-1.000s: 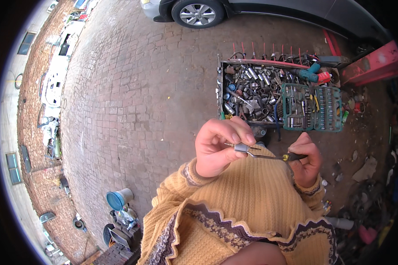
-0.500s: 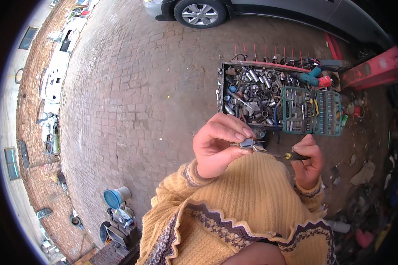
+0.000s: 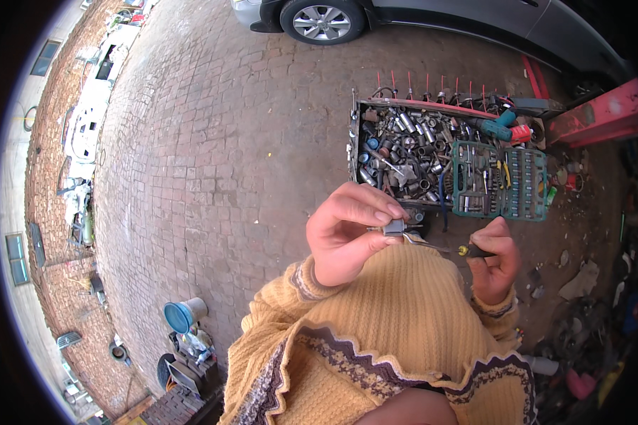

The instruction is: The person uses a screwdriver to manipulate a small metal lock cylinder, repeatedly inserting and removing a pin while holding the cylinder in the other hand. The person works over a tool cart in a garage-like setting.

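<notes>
My left hand [image 3: 342, 230] pinches a small grey, boxy part [image 3: 394, 227] between thumb and fingertips in front of my chest. Thin pieces stick out from both sides of the part, too small to make out. My right hand [image 3: 495, 263] is closed round the black and yellow handle of a screwdriver [image 3: 473, 251]. Its thin shaft runs left toward the grey part, and the tip ends close under it; whether it touches cannot be told. A yellow knit sleeve covers each forearm.
Beyond my hands stands a tool tray [image 3: 352, 134] heaped with sockets. On it lie an open green socket case [image 3: 500, 210] and a teal power tool [image 3: 497, 127]. A red post [image 3: 602, 113] rises at right, a car [image 3: 446, 18] behind. A blue bucket [image 3: 178, 317] stands lower left.
My left hand has shifted very slightly left with the grey part. The right hand keeps its hold on the screwdriver, nearly still.
</notes>
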Demonstrator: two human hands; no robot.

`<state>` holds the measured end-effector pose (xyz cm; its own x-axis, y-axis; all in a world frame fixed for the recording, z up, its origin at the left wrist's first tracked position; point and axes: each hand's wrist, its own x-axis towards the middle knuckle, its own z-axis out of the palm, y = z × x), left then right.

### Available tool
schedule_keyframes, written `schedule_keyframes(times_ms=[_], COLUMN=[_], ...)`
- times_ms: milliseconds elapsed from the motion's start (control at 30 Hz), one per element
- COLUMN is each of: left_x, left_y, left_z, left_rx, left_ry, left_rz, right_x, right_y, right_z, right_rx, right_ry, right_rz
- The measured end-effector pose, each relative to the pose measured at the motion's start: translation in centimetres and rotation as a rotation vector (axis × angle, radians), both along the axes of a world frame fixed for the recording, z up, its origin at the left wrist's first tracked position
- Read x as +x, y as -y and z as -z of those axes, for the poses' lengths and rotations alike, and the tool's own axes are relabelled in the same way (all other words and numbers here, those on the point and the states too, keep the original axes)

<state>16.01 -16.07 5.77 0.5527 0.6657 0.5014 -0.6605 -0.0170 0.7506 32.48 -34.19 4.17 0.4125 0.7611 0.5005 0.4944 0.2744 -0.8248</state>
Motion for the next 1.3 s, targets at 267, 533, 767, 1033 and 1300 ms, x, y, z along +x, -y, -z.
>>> schedule_keyframes(times_ms=[267,533,767,1033,1300], left_x=[-0.1,-0.1,-0.4,-1.0,-1.8], left_y=[0.2,0.9,1.4,1.5,2.0], left_z=[0.1,0.3,0.4,0.1,-0.4], left_rx=[-0.057,-0.38,-0.477,-0.424,-0.268], left_ry=[0.013,0.044,0.015,-0.046,-0.147], left_rz=[0.03,0.197,0.224,0.147,0.035], right_x=[-0.8,-1.6,-1.6,-1.9,-1.7], right_y=[0.0,0.1,0.7,1.0,1.3], right_z=[-0.4,0.4,0.6,0.3,0.2], right_rx=[0.021,0.11,0.093,0.071,0.071], right_ry=[0.262,0.168,0.042,-0.017,-0.004], right_rz=[0.131,0.163,0.08,0.057,0.044])
